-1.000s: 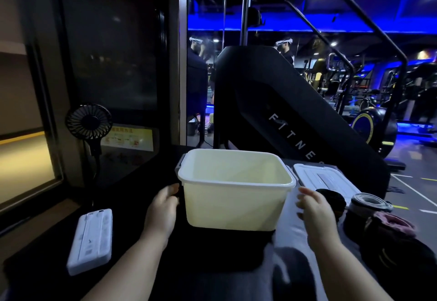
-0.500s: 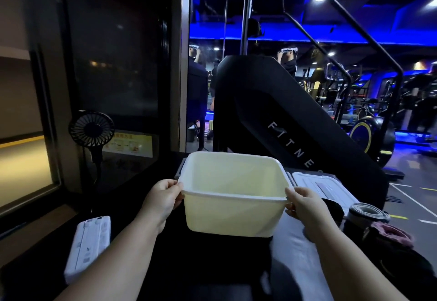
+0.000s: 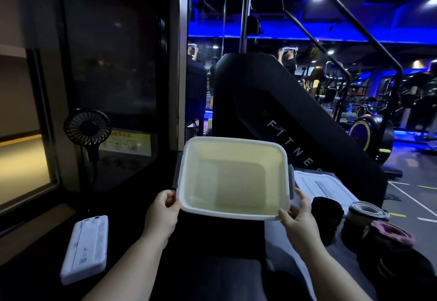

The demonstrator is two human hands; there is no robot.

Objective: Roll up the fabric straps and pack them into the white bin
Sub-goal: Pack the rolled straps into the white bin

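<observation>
At white bin [image 3: 236, 140] near corners, L hand [image 3: 163, 215] & R hand [image 3: 298, 222] round rim, fingers [image 3: 300, 198] part-hidden.

1 bin [image 3: 231, 156], 3 rolls [image 3: 367, 210] (approx.)

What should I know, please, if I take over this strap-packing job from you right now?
Left hand grips the white bin at its near left corner; right hand grips the near right corner.
The bin is tipped toward the camera; nothing shows inside.
Rolled straps sit to its right, outside.
Done: some straps rolled.
Left: pack them in.
</observation>
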